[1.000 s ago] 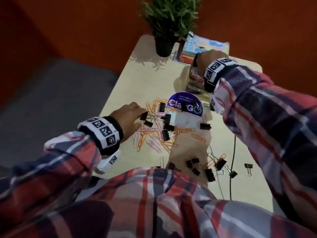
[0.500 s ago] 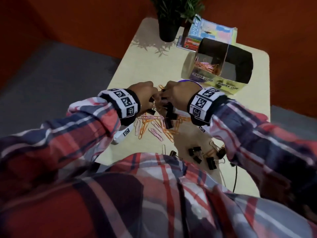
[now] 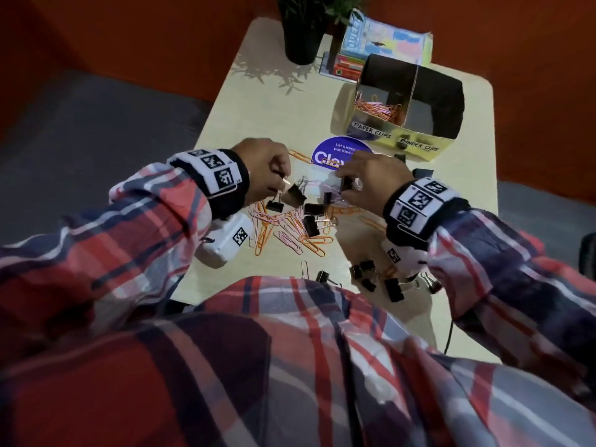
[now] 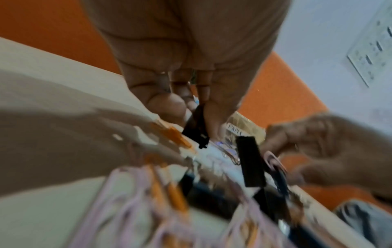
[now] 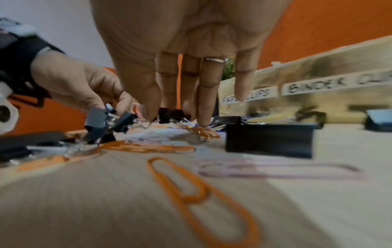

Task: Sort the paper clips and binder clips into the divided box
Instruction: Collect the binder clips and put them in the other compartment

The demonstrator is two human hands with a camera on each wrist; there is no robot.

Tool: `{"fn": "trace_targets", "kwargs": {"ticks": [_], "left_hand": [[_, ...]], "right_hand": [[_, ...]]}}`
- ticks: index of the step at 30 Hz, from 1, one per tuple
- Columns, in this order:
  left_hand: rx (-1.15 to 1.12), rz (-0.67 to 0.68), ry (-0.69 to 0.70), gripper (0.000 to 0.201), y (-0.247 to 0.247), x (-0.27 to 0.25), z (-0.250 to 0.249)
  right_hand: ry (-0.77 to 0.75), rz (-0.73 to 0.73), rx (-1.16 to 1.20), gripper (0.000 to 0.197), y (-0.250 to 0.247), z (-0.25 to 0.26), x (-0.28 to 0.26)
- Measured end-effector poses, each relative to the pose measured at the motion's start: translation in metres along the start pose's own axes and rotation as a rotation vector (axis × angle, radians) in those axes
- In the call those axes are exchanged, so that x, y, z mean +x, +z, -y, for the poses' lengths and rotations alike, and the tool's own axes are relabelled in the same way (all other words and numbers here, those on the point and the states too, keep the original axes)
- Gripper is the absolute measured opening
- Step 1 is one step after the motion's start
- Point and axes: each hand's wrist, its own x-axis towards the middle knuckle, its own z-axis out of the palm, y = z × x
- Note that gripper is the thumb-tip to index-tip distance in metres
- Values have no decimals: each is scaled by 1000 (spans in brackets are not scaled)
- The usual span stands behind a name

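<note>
Pale matte desk (image 3: pixel 258 101), rounded corners. Heap of clips at centre: thin wire paper clips (image 3: pixel 292 232), orange and pale pink, looped ovals, tangled flat; among them black binder clips (image 3: pixel 311 225), folded sheet-metal wedges with bright wire handles. Second scatter of binder clips at near edge, under right wrist.

Box (image 3: pixel 408 103) at far right of desk: glossy gold front, dark rounded back, thin divider down the middle. Labels read PAPER CLIPS on its left half, BINDER CLIPS on its right. Orange and pink paper clips piled in left compartment; right compartment's contents too dark to tell.

Left hand (image 3: pixel 266 167) knuckles up, fingers curled downward over left of heap; grip pinched on a binder clip (image 3: pixel 295 195), held clear of desk between thumb and fingertips, plain in left wrist view (image 4: pixel 196 129).

Right hand (image 3: pixel 371 180) arched over right of heap, fingers pointing down, ring on one finger; thumb and forefinger closed on a small black binder clip (image 5: pixel 171 115), other fingertips touching paper clips on desk. Little finger lifted, straight.

Round purple sticker (image 3: pixel 335 153) flat between heap and box. Black plant pot (image 3: pixel 301 37) and stacked books (image 3: pixel 383 40) at far edge. Plaid sleeves, marker-printed wristbands.
</note>
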Motion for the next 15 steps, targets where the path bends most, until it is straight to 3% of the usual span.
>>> {"fn": "trace_targets", "kwargs": {"ticks": [5,9,15], "left_hand": [[-154,-110,-42,18,-18,30,-8],[-51,-20,-106,16,-20,50,-12],[43,-117,-119,19,-20,64,-21]], "right_hand": [[122,-50,239,37,4,-14,-16],[104,-43,90,9,9,-12,-16],[33,-51,-22,20,7,-17,-21]]}}
